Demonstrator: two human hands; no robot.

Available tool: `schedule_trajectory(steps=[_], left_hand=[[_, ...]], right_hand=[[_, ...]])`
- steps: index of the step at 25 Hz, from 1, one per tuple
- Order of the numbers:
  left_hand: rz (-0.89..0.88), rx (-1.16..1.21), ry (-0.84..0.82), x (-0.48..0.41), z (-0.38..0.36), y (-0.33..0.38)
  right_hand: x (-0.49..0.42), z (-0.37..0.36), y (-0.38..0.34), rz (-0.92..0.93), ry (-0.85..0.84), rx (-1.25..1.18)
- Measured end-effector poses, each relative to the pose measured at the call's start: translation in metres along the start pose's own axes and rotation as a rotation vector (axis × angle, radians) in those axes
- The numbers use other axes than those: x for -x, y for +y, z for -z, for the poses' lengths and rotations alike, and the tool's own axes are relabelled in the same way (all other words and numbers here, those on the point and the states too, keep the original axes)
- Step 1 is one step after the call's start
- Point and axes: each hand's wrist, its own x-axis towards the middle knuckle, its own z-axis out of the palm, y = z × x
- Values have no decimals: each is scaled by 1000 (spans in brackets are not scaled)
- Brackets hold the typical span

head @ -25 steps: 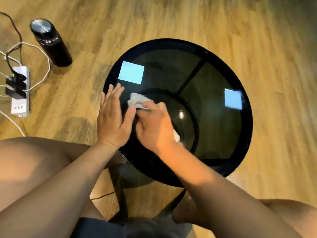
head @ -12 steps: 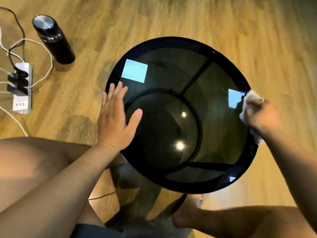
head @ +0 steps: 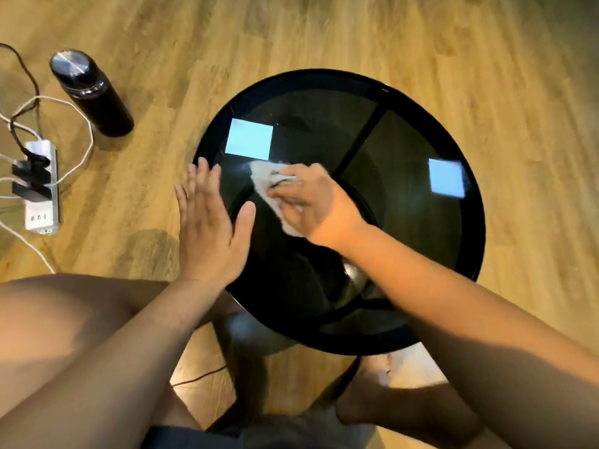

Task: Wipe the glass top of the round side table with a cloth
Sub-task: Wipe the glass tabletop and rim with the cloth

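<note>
The round side table point(head: 421, 254) has a dark glass top with a black rim and stands on the wooden floor in front of me. My right hand point(head: 311, 205) presses a crumpled white cloth point(head: 269, 183) onto the left-centre of the glass, fingers closed over it. My left hand point(head: 210, 228) lies flat on the table's left rim, fingers spread, holding nothing. Two bright window reflections show on the glass.
A black flask point(head: 90, 95) stands on the floor at the upper left. A white power strip point(head: 42, 189) with plugs and tangled cables lies at the far left. My bare knees and a foot point(head: 366, 396) are under and beside the table's near edge.
My right hand has swept the cloth from the table's right rim back across the glass to the left-centre. The left hand has stayed on the left rim.
</note>
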Motion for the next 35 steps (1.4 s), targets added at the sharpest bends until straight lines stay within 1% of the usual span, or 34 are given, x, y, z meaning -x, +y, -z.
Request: schedule_trajectory(steps=[2,4,5,7,8,9,12,13,15,16,17,18,19,20,22,24,25,27,28,29,30,31,33,35], left_hand=[[-2,-72,-24,-1,-2,-1],[8,-64,-10,-1,-3,-2],[10,-49,-2,-1,-4,-3],[13,-21,18,-1,-5,-4],[13,-5,27,-1,-5,-4],[15,9,34,-1,-5,-4],[-4,39,45,-1,-4,-4],[-11,67,52,0,-4,-3],[-6,163,86,1,-2,-3],[-3,184,98,0,-1,-4],[-5,161,91,0,-2,-4],[-8,108,73,0,-3,-5],[-10,56,57,0,-4,-5],[-8,18,41,0,-5,-6],[1,-25,28,0,-6,-7],[-11,-25,33,0,-7,-8],[-13,-10,34,1,-8,-9],[2,12,41,-1,-9,-11],[8,21,42,-1,-9,-11],[11,28,46,-1,-9,-11],[11,33,48,-1,-9,-10],[8,33,47,-1,-9,-9],[10,38,50,1,-7,-9],[17,92,45,1,-4,-4]], right_hand=[[44,34,86,-295,102,90],[78,69,149,-631,80,142],[84,79,167,-760,80,141],[73,78,174,-906,150,160],[61,71,157,-926,197,167],[44,60,133,-878,234,166],[-27,12,37,-481,245,132],[-49,-4,-4,-351,183,67],[-81,-23,-73,-106,-14,-68],[-88,-23,-85,-9,-70,-108],[-87,-17,-75,51,-90,-104],[-80,-11,-51,70,-77,-57],[-69,-4,-17,31,-58,6],[-52,7,23,-71,-13,54],[-10,39,113,-370,98,81],[32,71,176,-716,140,22],[43,80,190,-836,152,-36],[36,78,192,-897,197,-30],[23,72,177,-909,229,-10],[5,62,157,-860,274,28],[-16,50,129,-756,296,57],[-35,35,95,-615,285,72],[-71,-3,12,-315,189,12],[-98,-24,-60,-104,33,-46]])
